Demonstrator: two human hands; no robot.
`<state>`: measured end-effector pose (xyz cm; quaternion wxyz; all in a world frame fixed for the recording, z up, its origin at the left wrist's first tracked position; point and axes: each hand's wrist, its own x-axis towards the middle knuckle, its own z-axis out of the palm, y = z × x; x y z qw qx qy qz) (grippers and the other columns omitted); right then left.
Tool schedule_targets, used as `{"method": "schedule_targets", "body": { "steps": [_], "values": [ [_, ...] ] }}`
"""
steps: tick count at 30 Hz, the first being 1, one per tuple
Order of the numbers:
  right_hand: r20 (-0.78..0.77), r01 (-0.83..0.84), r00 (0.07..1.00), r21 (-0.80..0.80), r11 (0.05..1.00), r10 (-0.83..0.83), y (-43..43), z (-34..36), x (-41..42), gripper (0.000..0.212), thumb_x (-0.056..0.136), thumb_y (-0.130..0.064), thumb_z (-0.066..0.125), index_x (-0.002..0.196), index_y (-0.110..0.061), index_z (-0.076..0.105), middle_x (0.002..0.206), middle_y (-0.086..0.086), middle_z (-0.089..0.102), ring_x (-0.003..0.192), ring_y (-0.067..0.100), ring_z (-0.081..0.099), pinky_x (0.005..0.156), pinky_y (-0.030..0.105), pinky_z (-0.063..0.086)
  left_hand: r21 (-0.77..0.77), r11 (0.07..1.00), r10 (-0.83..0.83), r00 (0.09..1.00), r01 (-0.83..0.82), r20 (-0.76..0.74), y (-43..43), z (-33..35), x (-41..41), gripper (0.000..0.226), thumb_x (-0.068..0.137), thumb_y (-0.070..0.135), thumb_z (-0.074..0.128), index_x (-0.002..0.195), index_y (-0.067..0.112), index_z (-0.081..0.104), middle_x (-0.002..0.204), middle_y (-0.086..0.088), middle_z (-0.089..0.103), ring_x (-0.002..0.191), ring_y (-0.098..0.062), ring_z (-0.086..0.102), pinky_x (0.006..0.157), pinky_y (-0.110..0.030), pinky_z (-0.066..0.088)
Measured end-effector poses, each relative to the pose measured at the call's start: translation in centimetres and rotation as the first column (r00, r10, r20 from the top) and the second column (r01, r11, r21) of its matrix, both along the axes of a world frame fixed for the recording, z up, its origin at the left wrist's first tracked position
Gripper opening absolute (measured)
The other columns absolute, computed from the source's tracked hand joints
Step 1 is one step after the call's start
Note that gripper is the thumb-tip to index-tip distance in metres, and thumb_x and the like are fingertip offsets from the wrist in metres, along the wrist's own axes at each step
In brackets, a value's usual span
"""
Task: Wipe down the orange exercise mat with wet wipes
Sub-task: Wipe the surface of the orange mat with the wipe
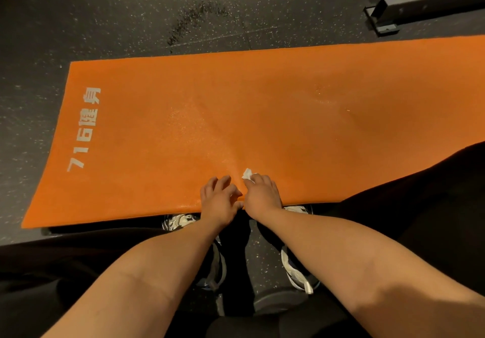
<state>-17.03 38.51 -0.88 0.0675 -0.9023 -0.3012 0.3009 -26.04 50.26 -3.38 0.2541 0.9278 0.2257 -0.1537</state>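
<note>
Evidently the wiping step is in hand. The orange exercise mat (262, 96) is laid flat on the floor (105, 9). At its near edge the left hand (219, 201) is rested, its grip wide and empty. Just beside it, a wet wipe (247, 174) is bunched in the grip of the right hand (262, 196). Next, a pressed stroke across the mat's farther stretches is probably called for.
</note>
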Motion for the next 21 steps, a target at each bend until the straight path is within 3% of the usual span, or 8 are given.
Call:
{"method": "schedule_targets", "body": {
  "steps": [6,9,12,15,21],
  "values": [
    [-0.002,-0.028,1.000,-0.018,0.999,0.028,-1.0,0.1,0.1,0.059,0.098,-0.028,0.052,0.154,-0.026,0.035,0.161,0.001,0.028,0.144,0.026,0.023,0.120,0.047,0.016,-0.033,0.998,0.064,0.997,-0.062,0.039,-0.6,0.2,0.3,0.006,0.090,0.037,0.067,0.092,0.031,0.066,0.152,0.007,0.045,0.150,-0.024,0.019,0.117,-0.048,0.014],
    [0.028,0.079,0.997,-0.034,0.996,-0.078,-1.3,0.2,0.5,0.057,0.099,-0.025,0.045,0.155,-0.031,0.032,0.161,-0.002,0.027,0.147,0.023,0.019,0.121,0.055,0.008,-0.118,0.984,0.138,0.989,-0.131,0.045,-0.5,0.6,0.5,0.008,0.091,0.034,0.067,0.085,0.032,0.062,0.148,0.010,0.049,0.150,-0.018,0.022,0.119,-0.051,0.008],
    [-0.018,0.140,0.990,-0.015,0.990,-0.140,-0.3,0.2,1.1,0.052,0.103,-0.021,0.036,0.154,-0.031,0.035,0.160,-0.003,0.030,0.146,0.024,0.021,0.120,0.052,0.013,-0.148,0.974,0.177,0.984,-0.172,0.019,0.2,1.4,1.0,0.009,0.092,0.034,0.065,0.084,0.030,0.064,0.142,0.010,0.054,0.143,-0.014,0.036,0.121,-0.053,0.005],
    [-0.041,0.140,0.989,0.029,0.990,-0.139,1.2,0.2,1.5,0.050,0.105,-0.022,0.033,0.154,-0.028,0.036,0.160,-0.001,0.032,0.144,0.026,0.025,0.118,0.047,0.019,-0.166,0.949,0.276,0.961,-0.268,0.024,1.5,2.1,1.4,0.011,0.093,0.033,0.064,0.083,0.028,0.064,0.127,0.009,0.062,0.124,-0.015,0.053,0.119,-0.052,0.015],
    [-0.102,0.118,0.990,0.203,0.972,-0.099,5.6,0.5,1.8,0.050,0.108,-0.020,0.034,0.157,-0.020,0.033,0.158,0.005,0.033,0.142,0.028,0.029,0.119,0.042,0.024,-0.146,0.862,0.499,0.863,-0.486,0.073,6.9,4.2,1.6,0.014,0.096,0.032,0.065,0.085,0.023,0.067,0.119,0.007,0.067,0.113,-0.022,0.060,0.114,-0.051,0.031]
  ]
}}
